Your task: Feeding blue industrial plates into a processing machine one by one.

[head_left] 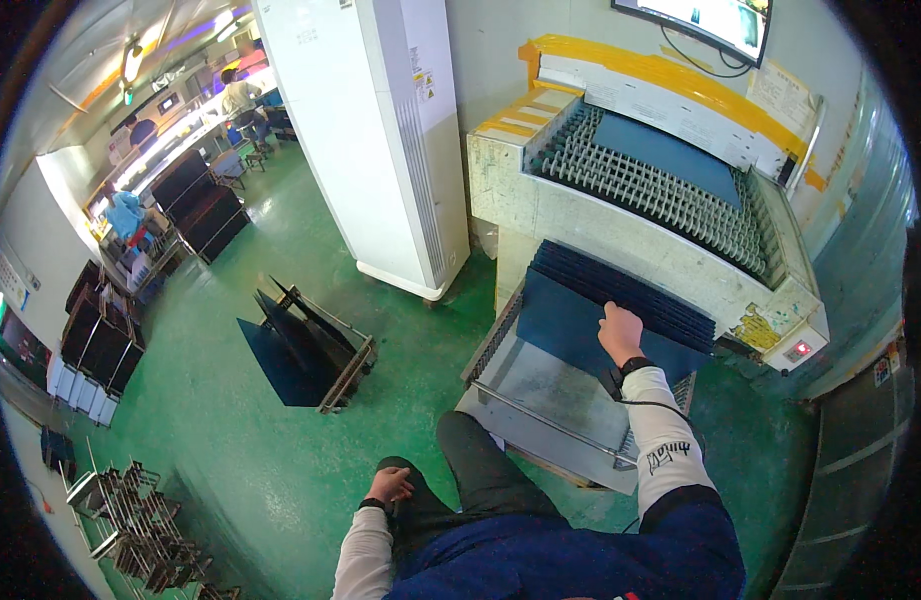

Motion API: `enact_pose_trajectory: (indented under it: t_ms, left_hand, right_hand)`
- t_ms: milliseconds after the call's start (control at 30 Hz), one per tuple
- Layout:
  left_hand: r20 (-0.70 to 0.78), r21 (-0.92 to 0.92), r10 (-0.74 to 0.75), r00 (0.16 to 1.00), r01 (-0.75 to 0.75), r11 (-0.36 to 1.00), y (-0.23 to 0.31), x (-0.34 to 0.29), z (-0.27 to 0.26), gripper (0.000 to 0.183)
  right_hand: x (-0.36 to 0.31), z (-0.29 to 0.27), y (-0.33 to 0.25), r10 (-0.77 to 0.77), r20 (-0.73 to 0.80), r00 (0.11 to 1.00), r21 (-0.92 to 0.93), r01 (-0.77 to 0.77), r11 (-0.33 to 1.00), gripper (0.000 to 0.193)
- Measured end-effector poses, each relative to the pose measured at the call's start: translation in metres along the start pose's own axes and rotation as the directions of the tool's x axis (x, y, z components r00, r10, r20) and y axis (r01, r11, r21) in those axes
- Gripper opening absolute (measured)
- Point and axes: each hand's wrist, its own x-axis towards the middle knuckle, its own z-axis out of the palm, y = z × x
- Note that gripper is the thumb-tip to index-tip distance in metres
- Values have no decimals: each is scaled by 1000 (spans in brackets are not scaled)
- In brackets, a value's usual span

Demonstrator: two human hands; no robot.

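My right hand [621, 335] is closed at the top edge of the front blue panel [564, 322], a flat rectangular sheet. Behind it several similar dark blue panels [631, 285] stand on edge, packed close together in a wire-sided rack [581, 405]. The fingertips are partly hidden by the back of the hand. My left hand [389, 485] rests on my left thigh with its fingers curled in, and nothing shows in it.
Beyond the rack stands a cream machine [621, 215] with a bed of rollers, another blue panel [666, 155] lying on them. A tall white cabinet [366, 130] is left of it. A smaller rack [349, 375] with panels stands on the green floor; stacked metal frames [141, 525] lie lower left.
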Motion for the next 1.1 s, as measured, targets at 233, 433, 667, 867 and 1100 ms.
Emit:
enact_pose_trajectory:
  t_ms: [233, 433, 667, 867, 1100]
  left_hand:
    - [-14, -7, 11, 1000, -11, 1000, 0, -1, 1, 34]
    - [-10, -31, 12, 1000, -12, 999, 1, -3, 1, 32]
    - [-7, -20, 11, 1000, -11, 1000, -1, -2, 0, 33]
    - [-10, -16, 13, 1000, -13, 1000, 3, -5, 3, 34]
    - [-12, -31, 10, 1000, -10, 999, 5, -8, 3, 32]
  right_hand:
    - [0, 0, -1, 10, 2, 1000, -7, -10, 1000, 17]
    - [0, 3, 0, 15, 7, 1000, 7, -16, 1000, 17]
    - [0, -2, -4, 10, 7, 1000, 19, -11, 1000, 18]
    - [1, 1, 0, 15, -1, 1000, 5, -15, 1000, 19]
    - [1, 0, -2, 27, 14, 1000, -5, -27, 1000, 18]
